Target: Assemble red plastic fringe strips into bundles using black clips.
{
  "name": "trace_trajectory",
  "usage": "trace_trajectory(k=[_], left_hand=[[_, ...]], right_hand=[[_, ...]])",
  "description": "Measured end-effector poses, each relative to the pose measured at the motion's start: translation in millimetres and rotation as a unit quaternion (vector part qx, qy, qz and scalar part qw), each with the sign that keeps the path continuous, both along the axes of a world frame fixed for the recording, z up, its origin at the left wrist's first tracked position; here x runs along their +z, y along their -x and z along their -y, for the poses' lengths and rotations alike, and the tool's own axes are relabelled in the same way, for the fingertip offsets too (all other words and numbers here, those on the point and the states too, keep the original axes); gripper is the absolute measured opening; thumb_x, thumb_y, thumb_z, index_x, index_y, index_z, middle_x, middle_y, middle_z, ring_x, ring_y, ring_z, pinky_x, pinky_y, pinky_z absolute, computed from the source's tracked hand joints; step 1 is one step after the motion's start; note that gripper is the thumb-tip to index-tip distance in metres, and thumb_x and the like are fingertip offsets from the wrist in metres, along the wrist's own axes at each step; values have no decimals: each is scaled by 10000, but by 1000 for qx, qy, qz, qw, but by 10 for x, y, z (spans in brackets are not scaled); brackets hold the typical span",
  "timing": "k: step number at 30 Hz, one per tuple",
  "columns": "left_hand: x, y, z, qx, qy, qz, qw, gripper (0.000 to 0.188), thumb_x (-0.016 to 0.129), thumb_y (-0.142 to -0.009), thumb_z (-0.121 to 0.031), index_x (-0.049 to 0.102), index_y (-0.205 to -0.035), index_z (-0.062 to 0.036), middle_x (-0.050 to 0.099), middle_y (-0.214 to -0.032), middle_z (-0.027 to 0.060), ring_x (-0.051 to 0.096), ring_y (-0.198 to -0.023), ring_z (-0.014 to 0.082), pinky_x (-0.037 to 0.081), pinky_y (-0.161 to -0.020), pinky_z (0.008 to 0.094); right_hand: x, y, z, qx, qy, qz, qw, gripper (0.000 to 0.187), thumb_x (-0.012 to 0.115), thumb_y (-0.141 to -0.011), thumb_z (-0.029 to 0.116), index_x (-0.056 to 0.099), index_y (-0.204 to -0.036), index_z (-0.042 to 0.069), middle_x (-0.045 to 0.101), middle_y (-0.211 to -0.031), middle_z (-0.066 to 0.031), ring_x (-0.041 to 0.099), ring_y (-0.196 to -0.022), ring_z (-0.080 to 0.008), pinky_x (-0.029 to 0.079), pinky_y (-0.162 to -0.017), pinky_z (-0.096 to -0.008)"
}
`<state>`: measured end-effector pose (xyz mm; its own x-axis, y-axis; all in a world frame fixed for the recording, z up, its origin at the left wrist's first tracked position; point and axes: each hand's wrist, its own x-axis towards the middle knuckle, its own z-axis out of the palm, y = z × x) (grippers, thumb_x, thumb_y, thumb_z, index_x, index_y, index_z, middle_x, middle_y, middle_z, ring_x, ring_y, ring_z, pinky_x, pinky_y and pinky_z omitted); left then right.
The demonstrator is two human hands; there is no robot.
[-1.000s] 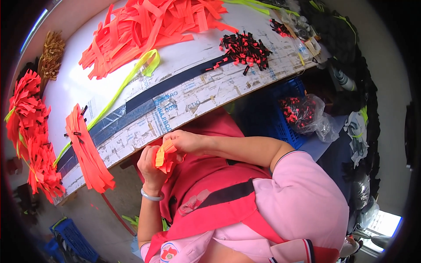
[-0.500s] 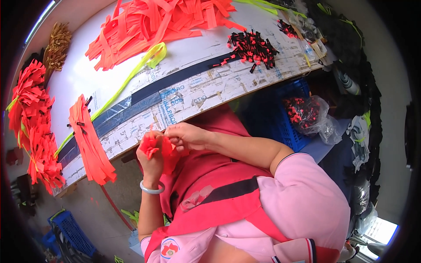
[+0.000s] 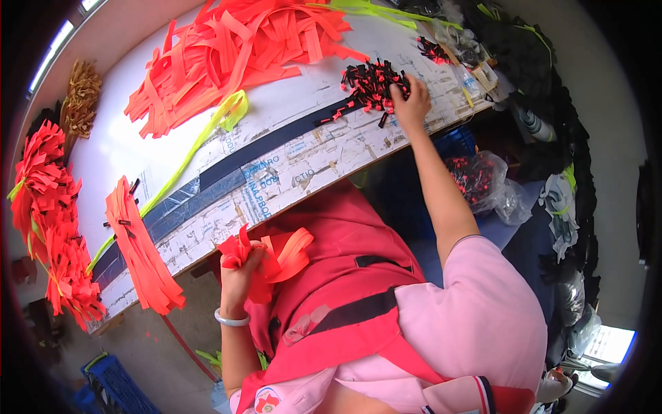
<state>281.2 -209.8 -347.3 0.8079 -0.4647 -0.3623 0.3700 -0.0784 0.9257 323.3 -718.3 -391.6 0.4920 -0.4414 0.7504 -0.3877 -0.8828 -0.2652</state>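
Note:
My left hand is closed around a folded bunch of orange-red ribbon strips, held over my lap just below the table's near edge. My right hand is stretched out to the far right of the table, fingers down on a heap of small black and red clips. Whether a clip is pinched between the fingers cannot be seen.
A white work table carries a big pile of orange strips, a yellow-green strap, a finished orange bundle near its left end, and red fans. A clear bag of clips sits under the table.
My right hand left the ribbon bunch at my lap and reached out to the clip heap. My left hand keeps hold of the bunch.

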Motion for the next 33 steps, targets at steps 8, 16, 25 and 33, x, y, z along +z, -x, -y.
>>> trace_trajectory(k=[8,16,25,33], left_hand=[[-66,-43,71,9,12,-41,999,82,607,-895,-25,669,-943,-2,663,-776,34,546,-582,73,432,-537,216],[-41,-47,133,5,-4,-51,999,77,628,-887,-37,674,-941,-9,667,-782,33,548,-584,71,429,-535,214],[-29,1,149,0,7,-37,999,82,618,-893,-26,676,-942,2,659,-782,25,529,-588,59,416,-538,212],[9,56,40,6,13,-32,999,90,618,-884,-17,678,-942,15,656,-777,25,540,-596,68,429,-544,226]], right_hand=[[-144,-352,517,205,-210,-60,954,446,635,-864,468,656,-1151,127,625,-1179,-105,568,-1129,-283,440,-943,-355],[-196,-240,-299,118,-168,-7,979,230,691,-806,309,693,-996,179,656,-1007,-42,572,-1002,-267,376,-962,-387],[-114,-248,-1411,196,-149,-1,969,199,701,-778,184,695,-977,199,618,-954,-44,525,-958,-279,402,-881,-388],[2,-269,-1846,212,-163,-36,963,326,702,-799,328,648,-1106,233,491,-1225,-58,464,-1113,-316,368,-926,-470]])
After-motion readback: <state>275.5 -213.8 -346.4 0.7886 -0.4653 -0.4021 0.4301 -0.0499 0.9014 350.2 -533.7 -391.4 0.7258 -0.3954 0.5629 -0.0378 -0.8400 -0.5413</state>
